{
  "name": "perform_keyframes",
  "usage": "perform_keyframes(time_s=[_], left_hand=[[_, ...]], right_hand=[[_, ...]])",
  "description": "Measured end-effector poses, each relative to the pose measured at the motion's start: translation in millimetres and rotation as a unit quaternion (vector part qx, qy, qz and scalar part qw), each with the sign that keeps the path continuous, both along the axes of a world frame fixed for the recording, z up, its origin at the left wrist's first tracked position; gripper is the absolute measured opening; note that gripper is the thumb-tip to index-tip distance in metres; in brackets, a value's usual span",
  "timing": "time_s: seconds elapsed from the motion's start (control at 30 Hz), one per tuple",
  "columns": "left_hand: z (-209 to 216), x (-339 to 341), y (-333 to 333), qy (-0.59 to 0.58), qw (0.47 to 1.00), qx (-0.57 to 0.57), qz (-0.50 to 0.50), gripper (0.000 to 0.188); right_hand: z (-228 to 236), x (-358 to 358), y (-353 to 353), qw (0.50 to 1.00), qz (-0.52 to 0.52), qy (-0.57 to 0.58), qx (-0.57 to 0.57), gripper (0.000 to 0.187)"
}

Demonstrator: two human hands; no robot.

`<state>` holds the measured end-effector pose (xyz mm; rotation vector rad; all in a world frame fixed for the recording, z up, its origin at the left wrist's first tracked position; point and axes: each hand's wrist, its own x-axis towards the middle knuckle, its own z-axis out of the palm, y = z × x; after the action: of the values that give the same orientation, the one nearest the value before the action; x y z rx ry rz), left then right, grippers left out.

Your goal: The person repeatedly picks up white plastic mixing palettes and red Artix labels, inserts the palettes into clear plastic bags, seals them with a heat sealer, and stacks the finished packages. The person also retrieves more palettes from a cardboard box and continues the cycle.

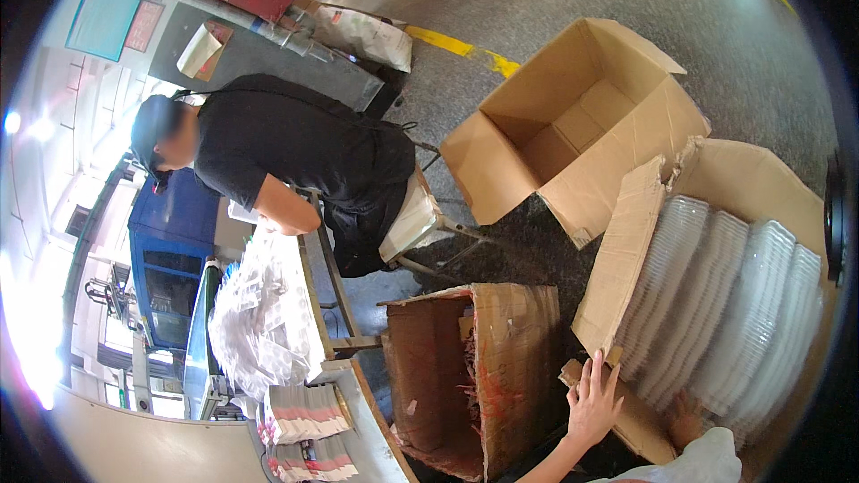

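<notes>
A large cardboard box [761, 183] at the right holds several rows of stacked clear plastic trays [716, 304]. My left hand [592, 402] lies flat with fingers spread on the box's torn lower-left flap [617, 259]. My right hand [684, 420] is low inside the box at the foot of the tray stacks. It is partly hidden behind my white sleeve [711, 461], so its grip is unclear.
An empty open cardboard box [573, 116] sits on the grey floor. A worn brown box [501, 349] stands by my left hand. A seated person in black [295, 152] works at a table with clear bags [259, 313] and stacked cards [304, 411].
</notes>
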<state>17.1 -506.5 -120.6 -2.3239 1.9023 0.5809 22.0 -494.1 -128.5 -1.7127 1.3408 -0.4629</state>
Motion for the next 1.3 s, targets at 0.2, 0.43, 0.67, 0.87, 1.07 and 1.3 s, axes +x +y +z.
perform_keyframes(time_s=[0.2, 0.43, 0.67, 0.87, 1.07, 1.3], left_hand=[[3.2, 0.9, -0.7, 0.015, 1.000, -0.003, 0.011, 0.065], [0.9, 1.9, 1.0, 0.014, 1.000, 0.011, -0.004, 0.063], [-2.8, 4.5, 1.5, 0.038, 0.999, 0.029, 0.004, 0.062], [-1.4, -0.6, -1.6, -0.106, 0.994, -0.005, 0.002, 0.051], [-4.6, 7.3, 5.5, 0.009, 1.000, 0.008, 0.025, 0.056], [-5.5, 12.0, 7.7, 0.034, 0.998, -0.011, 0.054, 0.057]], right_hand=[[1.9, 10.4, 2.1, 1.000, 0.010, -0.018, -0.005, 0.084], [-4.4, 13.1, 4.5, 0.999, 0.027, -0.019, -0.011, 0.083], [-51.6, -62.4, 14.4, 0.996, 0.048, 0.080, -0.007, 0.082], [-104.4, -278.0, 42.9, 0.927, 0.150, 0.343, 0.030, 0.081], [-130.3, -391.5, 67.5, 0.858, 0.249, 0.446, 0.057, 0.078], [-136.5, -347.2, 43.5, 0.880, 0.281, 0.382, 0.001, 0.083]])
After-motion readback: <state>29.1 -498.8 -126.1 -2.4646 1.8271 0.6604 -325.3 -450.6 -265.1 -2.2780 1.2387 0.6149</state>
